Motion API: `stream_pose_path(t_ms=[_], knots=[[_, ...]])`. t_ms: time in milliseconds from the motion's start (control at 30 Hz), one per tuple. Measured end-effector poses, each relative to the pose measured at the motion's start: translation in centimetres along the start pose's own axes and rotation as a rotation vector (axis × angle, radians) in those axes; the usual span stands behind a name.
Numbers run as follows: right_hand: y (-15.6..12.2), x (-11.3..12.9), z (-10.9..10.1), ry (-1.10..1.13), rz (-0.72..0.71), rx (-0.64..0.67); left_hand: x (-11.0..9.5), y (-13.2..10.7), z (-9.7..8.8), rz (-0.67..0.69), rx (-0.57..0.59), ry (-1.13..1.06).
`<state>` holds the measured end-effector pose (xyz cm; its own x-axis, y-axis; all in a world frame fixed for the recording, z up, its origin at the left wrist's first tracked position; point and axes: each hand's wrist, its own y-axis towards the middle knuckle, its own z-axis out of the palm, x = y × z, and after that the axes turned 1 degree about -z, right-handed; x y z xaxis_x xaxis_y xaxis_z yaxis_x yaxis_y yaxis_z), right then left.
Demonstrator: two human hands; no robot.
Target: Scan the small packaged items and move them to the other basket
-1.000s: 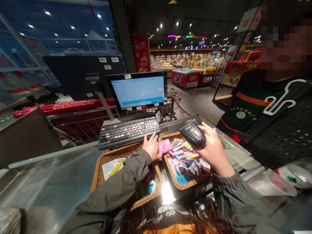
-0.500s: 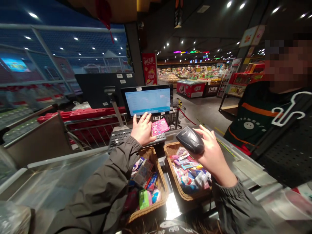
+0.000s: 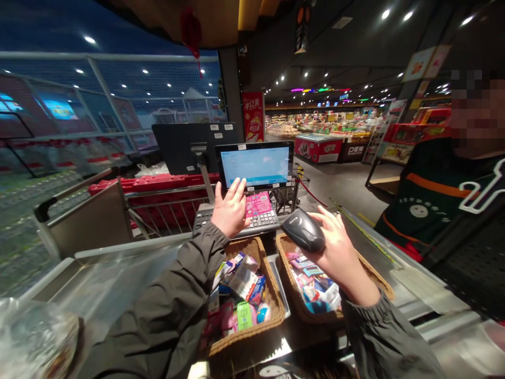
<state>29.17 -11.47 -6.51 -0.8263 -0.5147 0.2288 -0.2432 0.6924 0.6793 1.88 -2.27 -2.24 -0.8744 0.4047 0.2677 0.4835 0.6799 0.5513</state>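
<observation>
My left hand [image 3: 230, 210] is over the keyboard [image 3: 265, 222], its upper fingers stretched toward the monitor [image 3: 254, 164]. A flat pink packet [image 3: 258, 204] shows between its thumb and fingers and seems held there, though the grip itself is hidden under the hand. My right hand [image 3: 335, 247] is wrapped round a black handheld barcode scanner [image 3: 303, 230], whose head points left toward the packet. Below the scanner lies a wicker basket [image 3: 303, 314] of small packaged goods. Under my left forearm is another wicker basket [image 3: 272, 321] with boxes and bright packets.
Beyond the keyboard stand a dark second screen [image 3: 183, 150] and a metal cart [image 3: 165, 213] with red contents. On the right is a person in a dark apron [image 3: 418, 200], beside a white hanger [image 3: 483, 192]. A clear plastic bag [image 3: 35, 337] lies at the lower left.
The view has turned left, so the surroundings sit further right. The pink packet stays beside my left hand and looks more level. The scanner has shifted slightly left and down in view.
</observation>
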Motion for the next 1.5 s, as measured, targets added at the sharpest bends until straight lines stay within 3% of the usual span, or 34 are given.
stream_pose_path(t_ms=[533,700,867,1000,1133,1367,1500], knots=[[-0.2,4.2,2.1,0.056,-0.039,0.047,3.4,-4.9,-0.3,-0.046,0.093,0.0],[-0.6,5.0,2.9,0.046,-0.016,0.086,4.3,-7.8,1.5,-0.011,0.222,-0.007],[-1.3,5.5,4.1,0.059,0.001,0.144,4.8,-12.5,4.4,0.023,0.385,-0.09],[-1.7,5.8,4.9,0.069,0.0,0.159,4.4,-16.3,6.3,0.081,0.542,-0.156],[-2.0,6.0,5.3,0.088,0.026,0.197,3.5,-18.7,7.0,0.124,0.663,-0.233],[-2.9,5.9,5.4,0.098,0.059,0.306,2.3,-19.8,7.5,0.178,0.807,-0.326],[-4.0,4.7,4.6,0.068,0.098,0.276,1.5,-17.7,7.1,0.217,0.748,-0.341]])
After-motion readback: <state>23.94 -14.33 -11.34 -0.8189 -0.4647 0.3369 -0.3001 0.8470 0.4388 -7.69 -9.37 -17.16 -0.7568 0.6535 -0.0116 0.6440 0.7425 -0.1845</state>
